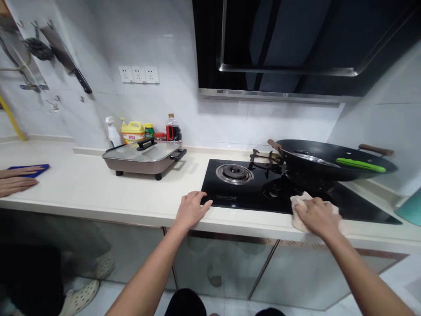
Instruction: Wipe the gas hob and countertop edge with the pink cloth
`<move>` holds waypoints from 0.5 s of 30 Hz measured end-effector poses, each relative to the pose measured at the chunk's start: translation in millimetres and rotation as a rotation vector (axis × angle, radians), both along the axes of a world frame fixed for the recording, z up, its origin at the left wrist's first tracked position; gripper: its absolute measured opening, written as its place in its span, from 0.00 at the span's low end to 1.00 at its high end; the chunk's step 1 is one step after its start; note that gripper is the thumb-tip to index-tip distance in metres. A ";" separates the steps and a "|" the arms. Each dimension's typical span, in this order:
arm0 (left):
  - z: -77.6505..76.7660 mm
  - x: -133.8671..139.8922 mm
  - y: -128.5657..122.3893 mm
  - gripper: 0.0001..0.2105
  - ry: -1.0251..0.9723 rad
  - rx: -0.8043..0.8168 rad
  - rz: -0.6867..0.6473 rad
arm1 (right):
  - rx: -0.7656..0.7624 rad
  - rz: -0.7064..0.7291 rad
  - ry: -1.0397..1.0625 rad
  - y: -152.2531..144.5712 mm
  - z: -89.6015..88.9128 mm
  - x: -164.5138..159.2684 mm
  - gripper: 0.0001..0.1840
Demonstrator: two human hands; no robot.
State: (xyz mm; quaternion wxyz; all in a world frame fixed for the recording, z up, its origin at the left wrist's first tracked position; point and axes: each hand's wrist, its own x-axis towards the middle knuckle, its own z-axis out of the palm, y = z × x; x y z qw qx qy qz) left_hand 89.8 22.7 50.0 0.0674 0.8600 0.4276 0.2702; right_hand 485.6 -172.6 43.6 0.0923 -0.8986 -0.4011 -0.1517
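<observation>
My right hand (318,216) is closed on a pale, crumpled cloth (300,223), pressed against the front edge of the black glass gas stove (243,201). Part of the cloth hangs over onto the white counter. My left hand (192,208) rests at the stove's front left corner, fingers apart and nothing in it. Behind my right hand stands a black wok (342,171) with wooden handles, and a bright green-handled utensil (360,165) lies in it. The left burner (234,174) is bare, and a pan support (263,159) sits loose behind the stove's middle.
An electric pan with a glass lid (144,162) stands left of the stove, with bottles (133,131) behind it. At far left, another person's hands (19,177) are on a blue cloth (41,170). A cleaver (62,52) hangs on the wall; a range hood (279,48) overhangs the stove.
</observation>
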 end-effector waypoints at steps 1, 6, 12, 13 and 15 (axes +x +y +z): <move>-0.1 0.1 0.2 0.16 -0.002 0.003 0.001 | -0.009 0.028 0.027 4.9 2.1 -18.2 0.30; 1.0 -0.4 0.9 0.15 0.002 0.001 0.000 | -0.006 0.305 0.089 44.4 19.5 -126.7 0.27; -2.4 -2.4 6.2 0.15 0.011 0.030 -0.002 | 0.035 0.699 0.098 73.7 24.1 -201.8 0.23; -2.5 -2.9 6.9 0.16 0.014 0.027 -0.002 | 0.046 0.722 0.106 73.8 22.1 -200.2 0.22; -1.6 -3.8 7.3 0.16 0.017 0.021 -0.009 | 0.072 0.711 0.115 69.4 16.6 -184.1 0.23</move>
